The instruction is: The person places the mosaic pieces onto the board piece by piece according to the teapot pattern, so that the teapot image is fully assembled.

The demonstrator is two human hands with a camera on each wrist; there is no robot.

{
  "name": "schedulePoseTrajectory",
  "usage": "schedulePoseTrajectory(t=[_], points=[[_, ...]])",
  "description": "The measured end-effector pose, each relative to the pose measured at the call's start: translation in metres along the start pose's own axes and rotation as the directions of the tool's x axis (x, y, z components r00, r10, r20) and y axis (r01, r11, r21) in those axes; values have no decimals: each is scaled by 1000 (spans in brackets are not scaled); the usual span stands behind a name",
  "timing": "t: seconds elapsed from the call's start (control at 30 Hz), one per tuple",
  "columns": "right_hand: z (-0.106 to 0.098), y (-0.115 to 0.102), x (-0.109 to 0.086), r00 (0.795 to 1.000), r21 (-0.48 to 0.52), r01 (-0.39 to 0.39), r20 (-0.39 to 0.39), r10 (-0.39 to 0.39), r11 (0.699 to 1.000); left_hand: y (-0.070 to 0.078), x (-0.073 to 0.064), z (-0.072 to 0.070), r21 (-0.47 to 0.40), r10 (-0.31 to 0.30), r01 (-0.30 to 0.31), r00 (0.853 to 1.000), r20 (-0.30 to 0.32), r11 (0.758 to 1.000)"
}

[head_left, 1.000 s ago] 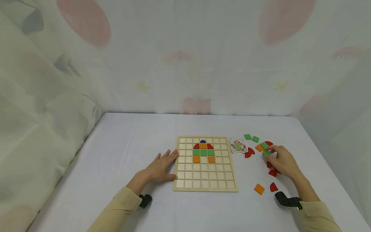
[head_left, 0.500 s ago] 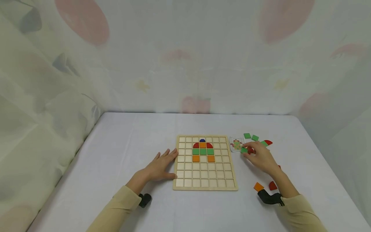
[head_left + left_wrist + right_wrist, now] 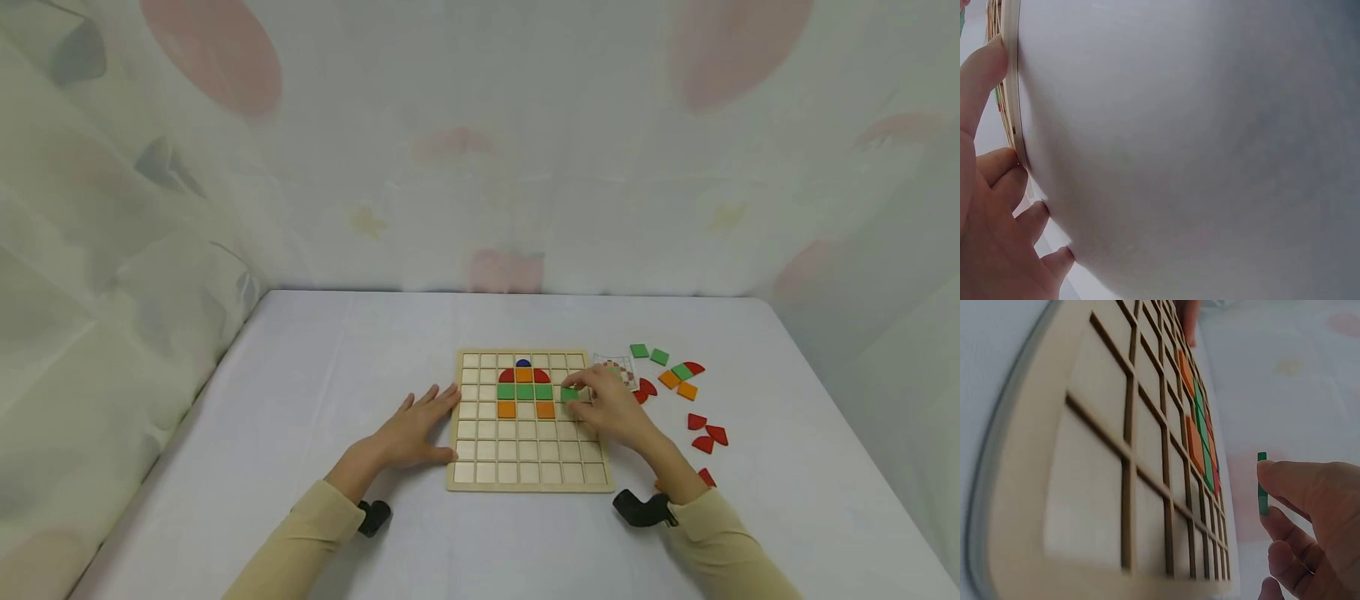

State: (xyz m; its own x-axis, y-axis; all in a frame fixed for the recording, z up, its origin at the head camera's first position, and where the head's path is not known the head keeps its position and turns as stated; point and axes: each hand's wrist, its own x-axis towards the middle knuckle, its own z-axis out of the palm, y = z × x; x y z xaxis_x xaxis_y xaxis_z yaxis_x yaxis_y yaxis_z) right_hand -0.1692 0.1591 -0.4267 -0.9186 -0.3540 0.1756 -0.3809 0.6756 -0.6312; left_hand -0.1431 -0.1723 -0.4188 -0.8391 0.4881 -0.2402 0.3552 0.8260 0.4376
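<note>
A wooden grid board (image 3: 528, 488) lies on the white table. Set in its cells are a blue piece (image 3: 523, 363), red rounded pieces (image 3: 507, 376), orange square tiles (image 3: 507, 409) and a row of green square tiles (image 3: 525, 392). My right hand (image 3: 617, 410) pinches another green square tile (image 3: 570, 394) between thumb and finger above the board's right part; the right wrist view shows this green tile (image 3: 1262, 487) edge-on, apart from the grid. At the board's left edge rests my left hand (image 3: 415, 429), fingers spread, thumb and fingertips touching the rim.
A printed pattern card (image 3: 624, 365) lies right of the board, partly behind my right hand. Farther right are scattered loose pieces: green squares (image 3: 638, 351), orange squares (image 3: 687, 391) and red rounded pieces (image 3: 702, 444). My right forearm partly covers an orange piece near the front.
My right hand has carried the green tile leftward from the loose pieces, past the card, to over the board. The left hand has stayed at the board's edge.
</note>
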Motion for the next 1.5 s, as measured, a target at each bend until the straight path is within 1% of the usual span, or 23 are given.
schedulePoseTrajectory(t=[0.2,0.3,0.43,0.63,0.77,1.03,1.27,1.5], points=[[18,-16,7,999,24,35,36,-35,999,0,0,0,-9,3,-3,1000,-2,1000],[25,-22,9,997,19,53,49,-54,998,-1,0,0,-6,5,-5,1000,-3,1000],[33,-27,12,996,-21,73,55,-72,997,-1,0,0,1,10,-10,1000,-8,1000],[42,-32,14,995,-62,64,80,-59,996,-2,0,0,2,12,-12,1000,-6,1000],[47,-33,16,994,-82,77,78,-70,994,-2,0,0,2,17,-17,1000,-7,1000],[51,-35,16,994,-143,99,63,-91,985,0,-1,-1,-2,21,-21,1000,-6,1000],[50,-36,16,995,-144,95,52,-88,985,1,-2,-2,0,17,-17,1000,-5,1000],[49,-37,15,994,-164,96,64,-87,982,0,-1,-2,-1,20,-20,1000,-2,1000]])
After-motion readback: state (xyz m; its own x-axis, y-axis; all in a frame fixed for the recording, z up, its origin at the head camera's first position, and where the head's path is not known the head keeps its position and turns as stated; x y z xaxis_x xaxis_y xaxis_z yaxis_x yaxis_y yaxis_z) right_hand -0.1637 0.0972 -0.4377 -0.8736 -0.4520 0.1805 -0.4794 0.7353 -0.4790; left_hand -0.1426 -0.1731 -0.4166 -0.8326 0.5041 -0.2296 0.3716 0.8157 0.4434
